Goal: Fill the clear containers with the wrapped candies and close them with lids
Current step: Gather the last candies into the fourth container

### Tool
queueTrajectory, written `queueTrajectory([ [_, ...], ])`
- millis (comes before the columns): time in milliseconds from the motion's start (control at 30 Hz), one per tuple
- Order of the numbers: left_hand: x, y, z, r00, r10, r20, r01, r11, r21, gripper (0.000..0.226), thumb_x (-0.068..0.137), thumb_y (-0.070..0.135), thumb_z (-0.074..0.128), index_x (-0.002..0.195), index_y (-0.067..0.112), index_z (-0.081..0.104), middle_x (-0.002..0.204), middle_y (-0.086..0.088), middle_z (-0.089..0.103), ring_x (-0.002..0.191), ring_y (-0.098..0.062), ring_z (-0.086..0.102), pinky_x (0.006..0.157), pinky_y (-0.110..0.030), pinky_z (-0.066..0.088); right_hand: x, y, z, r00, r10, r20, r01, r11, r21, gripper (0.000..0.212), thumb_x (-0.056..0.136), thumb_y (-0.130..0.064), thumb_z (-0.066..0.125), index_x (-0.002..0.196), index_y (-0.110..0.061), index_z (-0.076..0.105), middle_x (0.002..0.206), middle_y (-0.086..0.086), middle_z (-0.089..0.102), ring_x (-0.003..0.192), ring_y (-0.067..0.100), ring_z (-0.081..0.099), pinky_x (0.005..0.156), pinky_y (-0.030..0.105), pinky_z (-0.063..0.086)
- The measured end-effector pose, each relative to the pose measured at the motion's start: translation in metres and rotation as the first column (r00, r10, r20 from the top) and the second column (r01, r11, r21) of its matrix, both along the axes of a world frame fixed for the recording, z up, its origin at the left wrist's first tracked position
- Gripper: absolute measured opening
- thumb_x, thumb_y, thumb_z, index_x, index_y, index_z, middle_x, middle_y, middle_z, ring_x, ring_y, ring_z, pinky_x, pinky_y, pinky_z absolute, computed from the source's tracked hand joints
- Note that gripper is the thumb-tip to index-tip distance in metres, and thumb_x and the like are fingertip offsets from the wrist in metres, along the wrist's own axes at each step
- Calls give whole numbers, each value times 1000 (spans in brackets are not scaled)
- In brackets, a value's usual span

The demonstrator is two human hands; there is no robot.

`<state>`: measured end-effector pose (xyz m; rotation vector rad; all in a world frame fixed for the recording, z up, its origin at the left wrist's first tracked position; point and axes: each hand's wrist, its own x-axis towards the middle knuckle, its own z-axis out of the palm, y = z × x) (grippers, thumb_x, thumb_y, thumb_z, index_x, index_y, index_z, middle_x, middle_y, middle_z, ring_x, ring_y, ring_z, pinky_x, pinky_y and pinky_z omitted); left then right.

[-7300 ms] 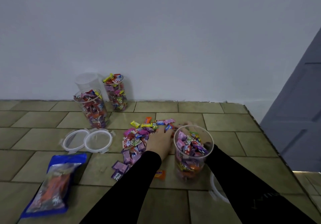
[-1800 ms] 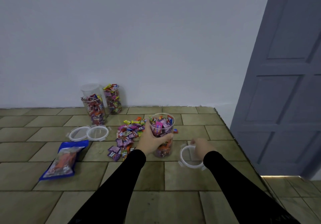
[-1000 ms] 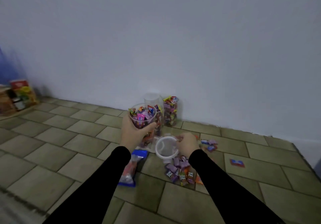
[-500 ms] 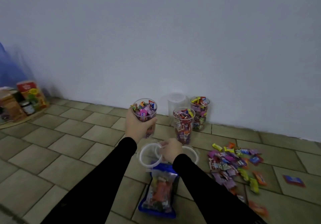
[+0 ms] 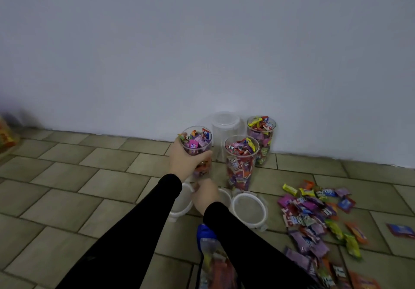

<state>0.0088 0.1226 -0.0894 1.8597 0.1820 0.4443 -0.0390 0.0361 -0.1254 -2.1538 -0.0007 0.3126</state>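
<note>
Head view: I see the left hand (image 5: 183, 162) gripping a candy-filled container (image 5: 197, 147); just below that container, the right hand (image 5: 205, 195) pinches a lid (image 5: 183, 202).

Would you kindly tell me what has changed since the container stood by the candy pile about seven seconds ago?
The left hand took hold of the filled container and carried it left, next to the other containers by the wall. The right hand picked up a lid and brought it along. The two filled containers, the empty one and the loose candies stayed put.
</note>
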Motion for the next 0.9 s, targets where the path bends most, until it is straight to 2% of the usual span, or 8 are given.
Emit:
queueTrajectory([
  [167, 15, 1, -5, 999, -40, -38, 40, 999, 9, 79, 58, 21, 93, 124, 12, 51, 113, 3, 64, 99, -8, 60, 70, -4, 46, 10, 15, -3, 999, 34, -19, -34, 998, -44, 18, 95, -11, 49, 100, 0, 62, 106, 17, 64, 101, 31, 60, 75, 29, 43],
  [300, 19, 0, -8, 998, -48, -36, 47, 999, -14, 80, 57, 24, 93, 124, 13, 52, 113, 4, 64, 103, -10, 61, 79, -15, 49, 17, 5, -2, 999, 39, -6, -39, 982, -187, 16, 92, -6, 47, 94, -4, 63, 107, 17, 65, 99, 31, 62, 74, 30, 45],
  [500, 20, -5, -8, 996, -57, -64, 57, 998, -2, 82, 55, 30, 93, 123, 16, 50, 113, 5, 62, 104, -12, 60, 88, -27, 51, 24, -9, 9, 996, 85, 32, -67, 928, -368, 23, 96, -8, 44, 113, -2, 58, 119, 15, 62, 110, 30, 61, 89, 35, 49],
  [567, 20, -2, -9, 990, -104, -97, 102, 994, -27, 91, 51, 35, 94, 127, 16, 47, 117, 4, 62, 108, -13, 60, 92, -33, 52, 22, -7, 11, 992, 116, 49, -86, 905, -417, 25, 97, -8, 43, 117, -2, 57, 121, 14, 61, 113, 28, 60, 90, 33, 49],
  [667, 13, 3, 0, 968, -216, -127, 204, 974, -101, 121, 43, 46, 94, 143, 17, 32, 131, 5, 55, 117, -11, 56, 102, -38, 48, 16, -8, 18, 984, 159, 82, -104, 881, -461, 26, 97, -8, 42, 117, -2, 57, 121, 15, 62, 112, 28, 60, 89, 33, 49],
  [733, 4, 4, 10, 970, -217, -107, 206, 973, -105, 126, 52, 51, 89, 152, 20, 18, 134, 8, 43, 122, -8, 47, 107, -33, 40, 14, -13, 30, 976, 172, 131, -92, 879, -468, 24, 96, -7, 44, 113, -1, 60, 116, 16, 64, 108, 30, 62, 86, 35, 50],
  [800, 0, 6, 19, 988, -144, -45, 141, 988, -65, 106, 66, 63, 75, 150, 21, 25, 135, 7, 42, 123, -9, 43, 104, -29, 37, 17, -20, 49, 962, 175, 211, -59, 884, -463, 20, 94, -8, 50, 105, -1, 64, 108, 16, 67, 100, 31, 65, 79, 35, 52],
  [900, 7, 13, 38, 991, -128, 32, 129, 991, -26, 49, 96, 48, 49, 137, 21, 47, 136, 3, 50, 125, -13, 47, 98, -23, 35, 25, -33, 83, 917, 208, 340, -33, 889, -457, 17, 89, -10, 55, 99, -3, 67, 99, 15, 69, 92, 29, 66, 75, 31, 51],
])
